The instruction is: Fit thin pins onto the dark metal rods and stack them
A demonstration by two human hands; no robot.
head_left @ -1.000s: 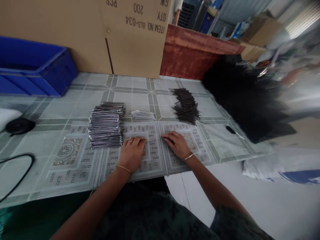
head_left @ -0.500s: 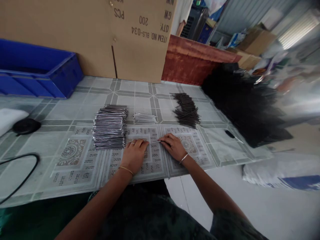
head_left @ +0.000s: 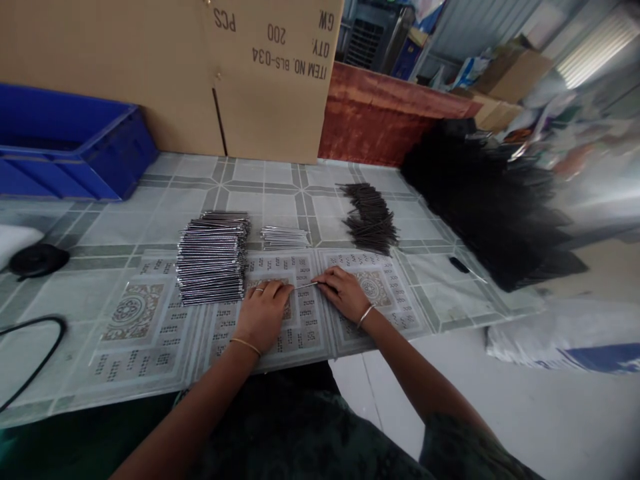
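Between my hands, low over the patterned mat, runs a thin silvery rod [head_left: 304, 286]. My left hand [head_left: 265, 310] is closed on the rod's left end, palm down. The fingers of my right hand [head_left: 343, 292] pinch its right end; whether a dark piece is in them too I cannot tell. Left of my left hand lies a big stack of shiny ridged metal rods [head_left: 213, 260]. Beyond my hands is a small row of plain silvery rods [head_left: 285, 238]. Farther right sits a loose pile of thin dark sticks [head_left: 370, 220].
A blue plastic crate [head_left: 120, 153] stands at the back left, beside a tall cardboard sheet [head_left: 275, 113]. A black cable [head_left: 43, 320] and a round black object [head_left: 39, 259] lie at left. A large black heap [head_left: 480, 207] covers the right end of the table [head_left: 455, 300].
The view has shifted slightly, so the table's things appear a little farther left. Both hands keep hold of the thin rod in nearly the same place.
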